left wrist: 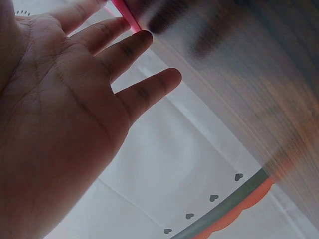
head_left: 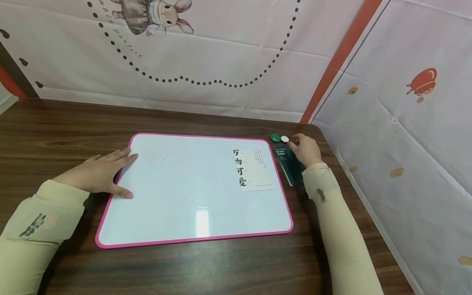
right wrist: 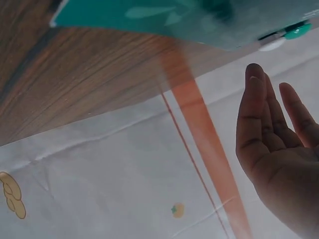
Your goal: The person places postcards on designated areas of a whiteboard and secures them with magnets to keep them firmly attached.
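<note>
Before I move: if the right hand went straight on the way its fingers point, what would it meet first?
Probably the white disc, just ahead of the right hand, with the green disc beyond; fingertip height is hard to judge, so it might pass above.

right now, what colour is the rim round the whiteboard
Pink; the rim shows best in the head view.

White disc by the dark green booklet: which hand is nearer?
Right. The right hand is close beside the white disc, on its right; the left hand is far to its left, at the left edge of the whiteboard.
</note>
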`<state>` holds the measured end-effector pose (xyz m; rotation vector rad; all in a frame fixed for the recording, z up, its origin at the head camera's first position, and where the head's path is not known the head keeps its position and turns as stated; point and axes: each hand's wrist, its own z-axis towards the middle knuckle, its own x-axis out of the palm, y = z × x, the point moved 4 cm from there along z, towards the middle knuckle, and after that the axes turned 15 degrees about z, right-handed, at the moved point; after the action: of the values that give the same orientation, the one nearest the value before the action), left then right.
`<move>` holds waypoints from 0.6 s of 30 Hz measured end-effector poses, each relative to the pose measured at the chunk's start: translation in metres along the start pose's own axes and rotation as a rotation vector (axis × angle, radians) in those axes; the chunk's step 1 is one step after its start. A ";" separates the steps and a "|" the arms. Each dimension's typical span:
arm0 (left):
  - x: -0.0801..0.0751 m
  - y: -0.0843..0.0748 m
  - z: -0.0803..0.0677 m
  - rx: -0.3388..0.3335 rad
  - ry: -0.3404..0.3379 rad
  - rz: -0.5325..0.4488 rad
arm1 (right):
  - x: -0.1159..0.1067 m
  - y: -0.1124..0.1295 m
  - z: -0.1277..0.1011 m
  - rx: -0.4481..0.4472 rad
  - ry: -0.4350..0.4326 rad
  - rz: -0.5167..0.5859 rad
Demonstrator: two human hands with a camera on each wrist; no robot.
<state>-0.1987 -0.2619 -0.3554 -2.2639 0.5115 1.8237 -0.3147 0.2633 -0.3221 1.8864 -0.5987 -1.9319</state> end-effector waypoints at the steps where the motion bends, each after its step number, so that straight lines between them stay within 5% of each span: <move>1: 0.000 0.000 0.000 0.001 0.001 0.003 | 0.000 -0.001 0.001 0.001 -0.002 0.003; 18: -0.001 -0.001 -0.001 -0.001 0.002 -0.009 | 0.006 -0.006 0.023 0.005 -0.015 0.040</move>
<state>-0.1977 -0.2614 -0.3539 -2.2647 0.4994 1.8184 -0.3378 0.2663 -0.3305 1.8500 -0.6419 -1.9226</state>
